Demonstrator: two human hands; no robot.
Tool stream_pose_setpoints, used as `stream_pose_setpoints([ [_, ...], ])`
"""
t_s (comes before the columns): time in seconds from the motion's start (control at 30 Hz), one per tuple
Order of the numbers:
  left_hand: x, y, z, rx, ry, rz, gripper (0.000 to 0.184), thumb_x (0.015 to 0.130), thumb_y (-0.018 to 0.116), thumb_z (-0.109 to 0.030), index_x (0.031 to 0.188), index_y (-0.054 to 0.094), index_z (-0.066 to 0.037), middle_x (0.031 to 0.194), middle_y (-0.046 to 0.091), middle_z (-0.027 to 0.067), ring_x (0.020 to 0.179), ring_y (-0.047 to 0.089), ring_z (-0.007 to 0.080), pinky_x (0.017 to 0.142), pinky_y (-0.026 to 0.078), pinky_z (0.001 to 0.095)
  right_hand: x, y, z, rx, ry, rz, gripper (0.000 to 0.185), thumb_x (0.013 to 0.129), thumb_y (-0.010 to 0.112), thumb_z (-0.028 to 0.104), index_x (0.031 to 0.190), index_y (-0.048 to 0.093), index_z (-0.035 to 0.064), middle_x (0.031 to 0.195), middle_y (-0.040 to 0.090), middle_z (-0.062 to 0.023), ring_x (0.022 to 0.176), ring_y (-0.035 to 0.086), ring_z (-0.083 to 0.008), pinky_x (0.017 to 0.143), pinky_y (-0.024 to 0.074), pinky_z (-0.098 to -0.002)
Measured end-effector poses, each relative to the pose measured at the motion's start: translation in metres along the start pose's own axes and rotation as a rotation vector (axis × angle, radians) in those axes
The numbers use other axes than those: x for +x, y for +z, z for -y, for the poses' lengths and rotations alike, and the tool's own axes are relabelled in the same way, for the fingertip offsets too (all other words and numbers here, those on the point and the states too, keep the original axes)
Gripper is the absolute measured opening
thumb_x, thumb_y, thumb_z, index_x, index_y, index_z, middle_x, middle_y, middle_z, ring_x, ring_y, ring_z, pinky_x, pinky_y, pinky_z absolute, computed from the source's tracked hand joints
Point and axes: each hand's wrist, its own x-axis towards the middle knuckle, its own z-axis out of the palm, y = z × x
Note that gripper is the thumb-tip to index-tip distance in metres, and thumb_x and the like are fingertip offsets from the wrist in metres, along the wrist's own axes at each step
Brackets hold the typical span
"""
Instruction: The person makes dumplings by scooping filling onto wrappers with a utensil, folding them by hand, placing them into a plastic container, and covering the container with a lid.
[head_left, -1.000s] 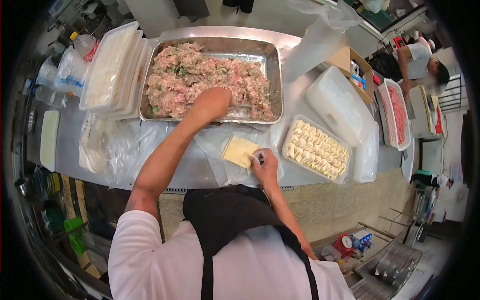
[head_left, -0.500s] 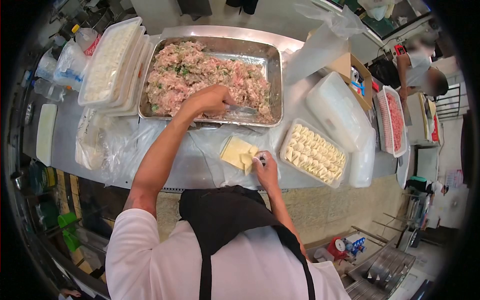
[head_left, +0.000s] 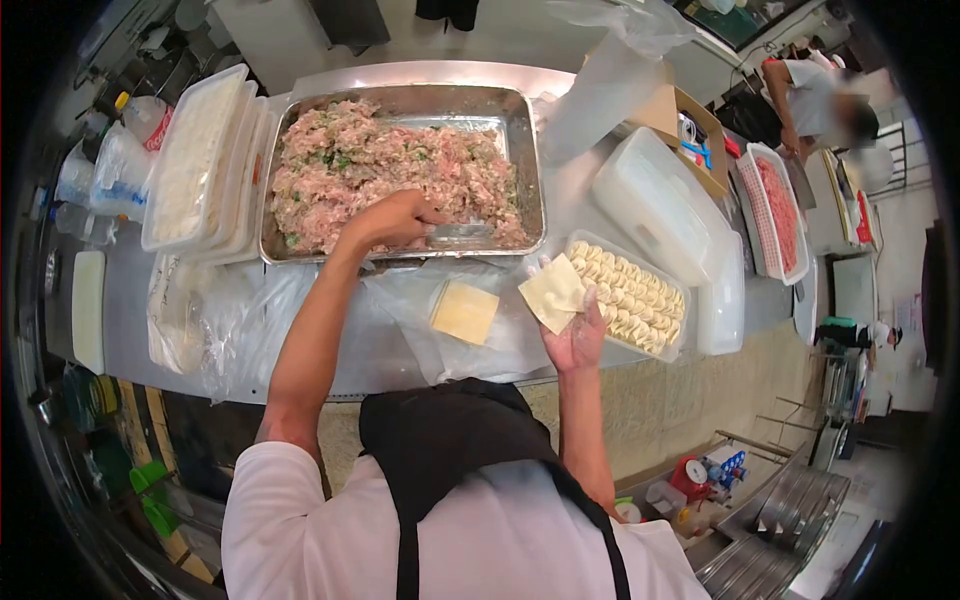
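Observation:
My left hand [head_left: 393, 219] is closed around a flat metal spreading tool [head_left: 463, 231], whose blade lies low in the minced meat filling [head_left: 385, 165] near the front of a deep metal tray [head_left: 537, 195]. A square dough wrapper [head_left: 552, 293] rests across the palm and fingers of my right hand [head_left: 576, 345], which is palm up with the thumb at its edge. Between the hands a stack of square wrappers [head_left: 465, 312] lies on a plastic sheet. Beside my right hand a plastic box holds rows of folded dumplings [head_left: 628, 298].
Stacked plastic boxes [head_left: 195, 165] stand left of the tray, above crumpled plastic bags [head_left: 180, 310]. To the right are translucent lids [head_left: 660, 200], a cardboard box [head_left: 700, 125] and a pink basket of meat [head_left: 775, 210]. Another person [head_left: 815, 100] works at the far right.
My right hand has lifted a wrapper from the stack, moved right and turned palm up with it. My left hand still holds the tool in the filling. The whole view has shifted slightly.

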Motion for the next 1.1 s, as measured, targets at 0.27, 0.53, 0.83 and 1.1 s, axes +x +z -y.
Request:
stream_pose_setpoints([
  [0.27, -0.048, 0.006, -0.028, -0.276, -0.043, 0.010, 0.036, 0.086, 0.055, 0.000, 0.119, 0.068, -0.006, 0.063, 0.057, -0.0003, 0.050, 0.044, 0.0072, 0.047, 0.036, 0.0262, 0.023, -0.019, -0.016, -0.146, 0.005, -0.316, 0.052, 0.098, 0.051, 0.018, 0.142, 0.036, -0.0055, 0.140, 0.049, -0.0200, 0.129, 0.049, -0.0337, 0.112, 0.0371, -0.0456],
  [0.53, -0.078, 0.015, -0.031, -0.457, -0.090, -0.137, 0.035, 0.089, 0.054, 0.003, 0.120, 0.068, -0.005, 0.064, 0.058, 0.0007, 0.047, 0.043, 0.0043, 0.043, 0.034, 0.0223, 0.029, -0.007, -0.020, -0.327, 0.028, -0.156, 0.045, 0.102, 0.043, 0.021, 0.138, 0.040, -0.0061, 0.138, 0.051, -0.0193, 0.126, 0.052, -0.0322, 0.110, 0.0399, -0.0440],
  [0.83, -0.066, 0.076, -0.030, 0.176, 0.312, -0.469, 0.040, 0.079, 0.063, 0.004, 0.114, 0.072, -0.012, 0.071, 0.058, 0.0085, 0.061, 0.056, 0.0190, 0.057, 0.044, 0.0321, 0.044, 0.013, -0.031, 0.037, 0.088, -0.122, 0.047, 0.104, 0.034, 0.026, 0.140, 0.037, -0.0054, 0.140, 0.048, -0.0194, 0.133, 0.044, -0.0320, 0.115, 0.0326, -0.0455],
  [1.1, -0.079, 0.097, -0.069, 0.133, 0.318, -0.555, 0.034, 0.077, 0.066, -0.001, 0.109, 0.073, -0.010, 0.078, 0.059, 0.0113, 0.068, 0.059, 0.0281, 0.060, 0.046, 0.0380, 0.048, 0.007, -0.034, -0.040, -0.066, -0.406, 0.047, 0.105, 0.032, 0.026, 0.137, 0.040, -0.0063, 0.137, 0.050, -0.0185, 0.127, 0.048, -0.0313, 0.112, 0.0361, -0.0455],
])
